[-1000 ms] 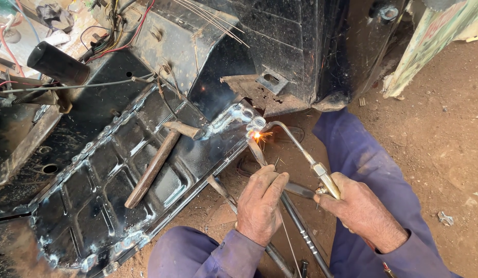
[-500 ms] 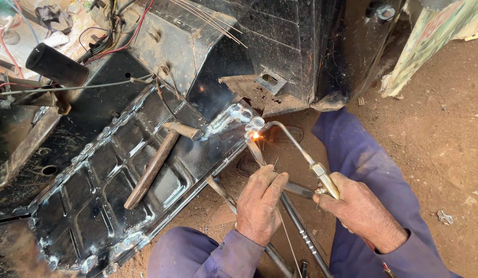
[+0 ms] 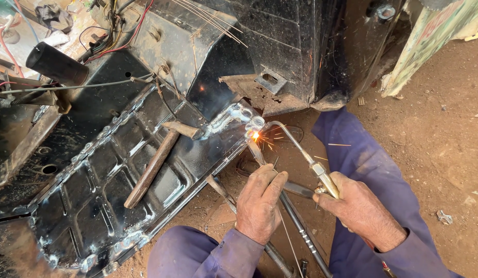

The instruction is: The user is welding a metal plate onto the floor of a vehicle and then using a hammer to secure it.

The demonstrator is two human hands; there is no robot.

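Observation:
My right hand (image 3: 360, 211) grips a brass-handled gas torch (image 3: 321, 175) whose curved tip ends at a bright orange flame (image 3: 255, 136) with sparks flying right. My left hand (image 3: 259, 203) holds a thin filler rod (image 3: 255, 153) up into the flame. The flame sits at the edge of a black ribbed sheet-metal floor panel (image 3: 95, 201), where a shiny bead of fresh weld (image 3: 226, 119) runs along the seam. A hammer with a wooden handle (image 3: 151, 167) lies on the panel, left of the flame.
Black vehicle bodywork (image 3: 280, 41) rises behind the seam. Loose wires (image 3: 110, 25) and a black tube (image 3: 56, 64) are at upper left. Thin rods (image 3: 213, 20) lean on the body. My purple-clad knees (image 3: 362, 149) rest on red dirt (image 3: 445, 134). Metal bars (image 3: 301, 226) lie below my hands.
Sparks now fly out to the right of the flame. Both hands stay almost where they were, with the rod still at the torch tip.

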